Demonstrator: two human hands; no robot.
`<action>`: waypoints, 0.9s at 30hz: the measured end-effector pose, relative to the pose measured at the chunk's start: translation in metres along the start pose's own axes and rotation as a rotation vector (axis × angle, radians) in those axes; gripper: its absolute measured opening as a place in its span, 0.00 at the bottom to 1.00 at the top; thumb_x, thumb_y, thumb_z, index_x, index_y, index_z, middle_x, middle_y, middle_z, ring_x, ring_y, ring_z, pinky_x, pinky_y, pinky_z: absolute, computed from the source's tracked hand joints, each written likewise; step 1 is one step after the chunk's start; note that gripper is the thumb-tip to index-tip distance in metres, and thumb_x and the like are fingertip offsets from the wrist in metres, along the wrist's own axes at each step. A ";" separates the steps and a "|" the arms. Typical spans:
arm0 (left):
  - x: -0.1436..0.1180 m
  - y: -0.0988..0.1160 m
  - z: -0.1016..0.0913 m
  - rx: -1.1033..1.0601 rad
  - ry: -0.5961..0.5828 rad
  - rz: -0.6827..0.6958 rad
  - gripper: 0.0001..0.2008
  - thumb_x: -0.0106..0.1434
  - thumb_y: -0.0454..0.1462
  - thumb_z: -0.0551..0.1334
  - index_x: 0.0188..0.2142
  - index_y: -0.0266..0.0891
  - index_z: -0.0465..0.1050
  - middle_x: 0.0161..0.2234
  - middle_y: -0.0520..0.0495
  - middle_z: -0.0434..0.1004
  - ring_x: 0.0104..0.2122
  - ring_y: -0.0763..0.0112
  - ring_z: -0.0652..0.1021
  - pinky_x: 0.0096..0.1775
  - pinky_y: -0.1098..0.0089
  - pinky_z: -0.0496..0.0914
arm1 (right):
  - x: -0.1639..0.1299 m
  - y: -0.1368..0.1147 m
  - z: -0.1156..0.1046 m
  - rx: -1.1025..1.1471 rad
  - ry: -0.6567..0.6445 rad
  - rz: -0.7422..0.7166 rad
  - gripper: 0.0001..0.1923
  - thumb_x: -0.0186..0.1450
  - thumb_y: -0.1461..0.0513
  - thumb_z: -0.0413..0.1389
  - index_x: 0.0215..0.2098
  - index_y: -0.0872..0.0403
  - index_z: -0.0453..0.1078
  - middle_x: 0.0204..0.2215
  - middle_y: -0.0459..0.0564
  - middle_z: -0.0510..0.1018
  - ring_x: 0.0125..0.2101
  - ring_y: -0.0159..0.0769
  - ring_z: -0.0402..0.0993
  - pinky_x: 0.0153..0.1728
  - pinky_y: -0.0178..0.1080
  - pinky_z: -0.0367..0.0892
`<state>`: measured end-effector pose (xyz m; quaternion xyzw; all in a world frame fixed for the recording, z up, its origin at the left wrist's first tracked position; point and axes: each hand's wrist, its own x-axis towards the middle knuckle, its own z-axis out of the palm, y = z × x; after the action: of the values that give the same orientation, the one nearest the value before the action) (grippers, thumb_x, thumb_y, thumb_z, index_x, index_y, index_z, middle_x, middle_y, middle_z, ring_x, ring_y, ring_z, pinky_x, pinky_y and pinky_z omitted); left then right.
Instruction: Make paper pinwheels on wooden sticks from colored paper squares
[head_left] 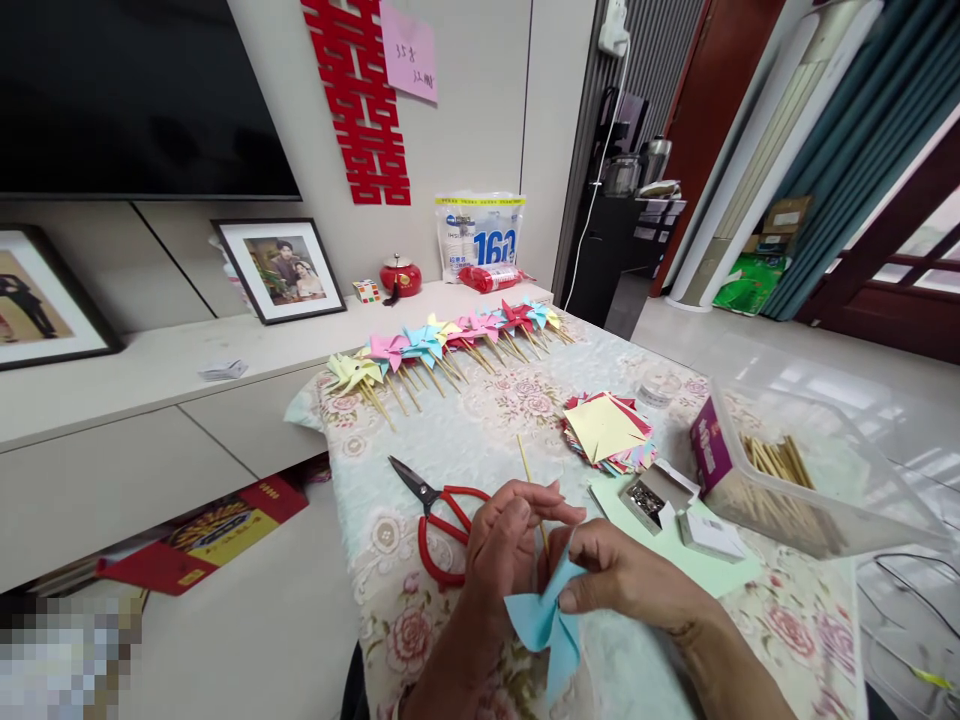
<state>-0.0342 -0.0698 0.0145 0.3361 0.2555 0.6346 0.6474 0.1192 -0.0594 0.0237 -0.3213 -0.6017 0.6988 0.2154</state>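
A light blue paper pinwheel (pixel 553 625) is pinched between the thumb and fingers of my right hand (pixel 622 575). My left hand (pixel 502 545) is beside it, palm turned inward and fingers stretched toward the right hand. Behind the left fingers runs a thin wooden stick (pixel 523 460); part of it is hidden, and I cannot tell whether it touches the hand or joins the pinwheel. Red-handled scissors (pixel 427 500) lie to the left with blades apart. Right of my hands is a small open box of metal pins (pixel 651 500) on a pale green sheet (pixel 724 575).
Finished pinwheels (pixel 427 345) on sticks line the far table edge. A stack of cut paper squares (pixel 607 428) and a tape roll (pixel 660 385) lie at right. A clear plastic bin (pixel 795 520) holds sticks. Flowered cloth (pixel 409 635) covers the table; a white cabinet (pixel 161 400) stands beyond.
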 end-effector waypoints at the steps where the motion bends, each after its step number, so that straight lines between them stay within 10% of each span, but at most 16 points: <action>1: 0.002 0.000 -0.001 -0.023 -0.011 0.009 0.15 0.61 0.46 0.63 0.33 0.36 0.80 0.29 0.39 0.85 0.36 0.56 0.83 0.59 0.52 0.63 | 0.000 0.001 0.000 -0.001 -0.007 0.000 0.12 0.56 0.55 0.67 0.29 0.56 0.76 0.27 0.42 0.73 0.29 0.33 0.66 0.34 0.35 0.61; 10: 0.021 0.007 -0.022 -0.323 0.416 0.005 0.11 0.52 0.39 0.72 0.34 0.37 0.80 0.31 0.49 0.81 0.31 0.70 0.80 0.39 0.67 0.73 | -0.003 0.008 -0.003 0.036 -0.041 0.031 0.16 0.55 0.54 0.69 0.29 0.57 0.74 0.26 0.43 0.72 0.28 0.32 0.64 0.31 0.33 0.58; 19: 0.015 0.007 -0.013 -0.195 0.312 -0.089 0.19 0.49 0.41 0.76 0.39 0.33 0.82 0.26 0.51 0.76 0.20 0.79 0.72 0.21 0.76 0.64 | -0.005 0.007 -0.004 0.025 -0.052 -0.011 0.12 0.58 0.56 0.68 0.34 0.55 0.77 0.33 0.46 0.77 0.34 0.35 0.70 0.37 0.36 0.64; 27: 0.008 0.008 -0.004 -0.105 0.188 -0.247 0.21 0.51 0.42 0.74 0.44 0.36 0.82 0.28 0.52 0.74 0.15 0.85 0.67 0.16 0.79 0.51 | -0.018 0.004 -0.021 0.046 0.165 -0.430 0.06 0.63 0.57 0.66 0.33 0.51 0.77 0.33 0.48 0.77 0.34 0.37 0.72 0.37 0.40 0.67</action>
<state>-0.0417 -0.0615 0.0186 0.2070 0.3208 0.5912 0.7104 0.1473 -0.0582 0.0216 -0.2369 -0.6206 0.6217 0.4150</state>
